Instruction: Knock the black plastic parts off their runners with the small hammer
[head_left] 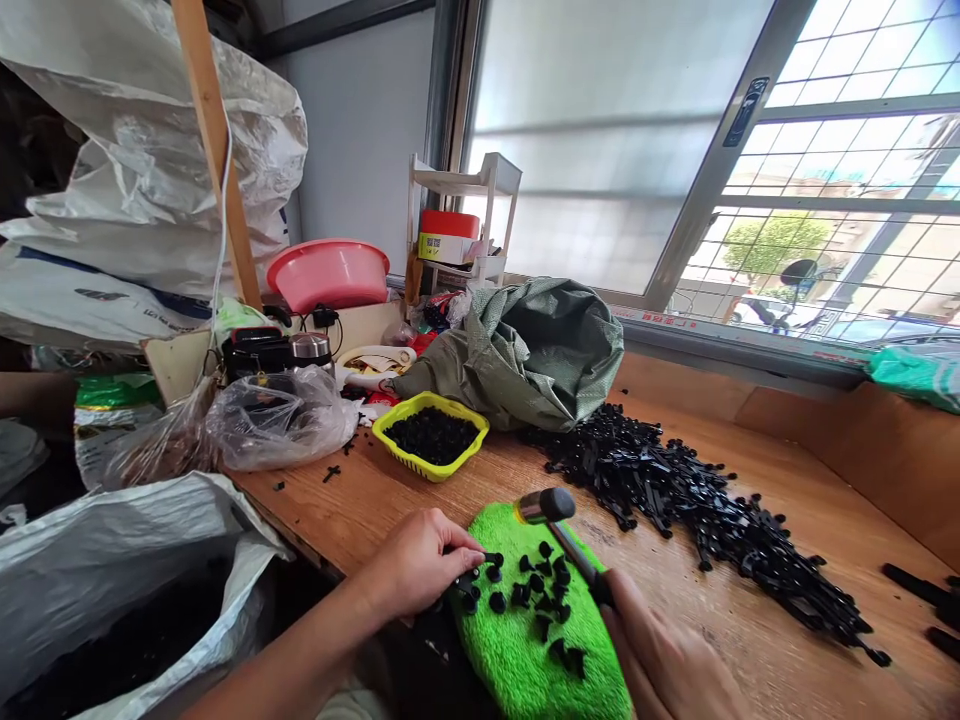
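My left hand (442, 560) is closed, pinching a small black plastic part (492, 559) at the left edge of a bright green towel (517, 660). On the towel lie several loose black pieces (551, 590) with round heads. My right hand (656, 640) grips the handle of a mallet (546, 506), whose head, with a black rubber end and a yellow end, hangs over the towel's far part. To the right spreads a long pile of black plastic parts (667, 480). Behind the towel, a yellow basket (386, 445) holds small black pieces.
A green woven sack (480, 375) lies open at the pile's back end. A white sack (202, 495) with black contents stands at lower left. Clear plastic bags (281, 415), a pink basin (328, 275) and a small white rack (491, 185) line the back. Black rods (919, 585) lie far right.
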